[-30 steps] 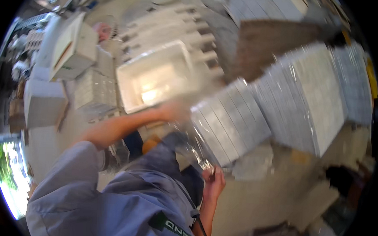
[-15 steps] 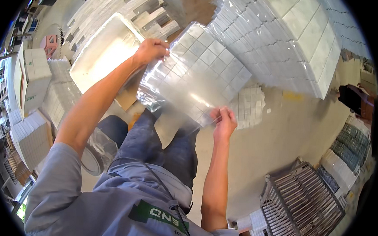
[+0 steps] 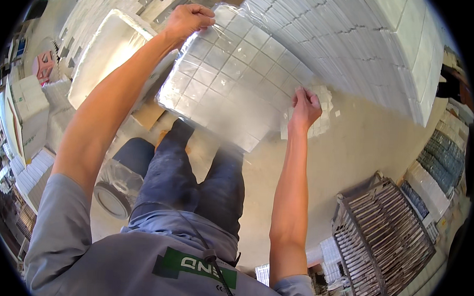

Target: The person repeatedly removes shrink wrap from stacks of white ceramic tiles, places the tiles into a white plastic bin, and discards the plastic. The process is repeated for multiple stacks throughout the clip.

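A square mosaic tile sheet, pale grey and white, lies before me under shiny clear plastic film. My left hand is closed at the far left corner, pinching the film's edge. At the right side, my right hand has its fingertips pressed together on the film, close to the sheet's edge. What supports the sheet from below is hidden. Partly behind my right hand, another mosaic sheet lies lower down, with a small loose tile beside it.
A tall stack of tile sheets rises at the far right. Left of the sheet sits a white foam box. A slatted rack stands at the lower right. Near my legs are a dark blue container and a round grey lid.
My right hand has moved from the sheet's near corner up and rightward to its right side. My left hand is slightly farther away, still pinching the film. The film now lies flatter over the tiles.
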Demonstrator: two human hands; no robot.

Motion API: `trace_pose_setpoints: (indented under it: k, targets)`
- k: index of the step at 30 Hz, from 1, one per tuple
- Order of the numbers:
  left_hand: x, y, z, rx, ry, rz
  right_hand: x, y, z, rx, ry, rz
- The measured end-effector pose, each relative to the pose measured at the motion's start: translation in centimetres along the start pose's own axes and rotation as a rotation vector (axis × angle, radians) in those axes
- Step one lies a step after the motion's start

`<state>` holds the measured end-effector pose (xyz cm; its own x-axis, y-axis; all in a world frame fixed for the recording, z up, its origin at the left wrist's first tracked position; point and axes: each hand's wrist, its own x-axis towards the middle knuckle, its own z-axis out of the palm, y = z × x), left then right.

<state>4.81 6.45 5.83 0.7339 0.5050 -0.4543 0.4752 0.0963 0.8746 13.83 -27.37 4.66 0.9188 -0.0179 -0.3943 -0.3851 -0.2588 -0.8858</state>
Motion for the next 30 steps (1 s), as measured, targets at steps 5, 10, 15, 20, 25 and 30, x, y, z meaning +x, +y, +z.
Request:
trace_pose_setpoints:
  k: [5, 10, 15, 20, 25, 30]
  targets:
    - [2.4, -0.9, 0.7, 0.128, 0.074, 0.083, 2.2, 0.6, 0.5, -0.042, 0.043, -0.072]
    - [3.2, -0.8, 1.0, 0.274, 0.145, 0.13, 2.1, 0.8, 1.1, -0.132, 0.091, -0.061]
    - [2.3, -0.2, 1.7, 0.619, 0.328, 0.273, 2.2, 1.2, 1.3, -0.042, 0.063, -0.062]
    - [-3.3, 1.8, 4.4, 0.848, 0.41, 0.675, 3.0, 2.7, 0.5, -0.034, 0.077, -0.06]
    - [-9.2, -1.5, 7.3, 0.716, -0.125, 0.326, 2.1, 0.9, 1.2, -0.048, 0.065, -0.078]
    - [-8.3, -2.4, 7.9, 0.794, -0.166, 0.207, 2.7, 2.4, -0.8, 0.229, -0.138, -0.029]
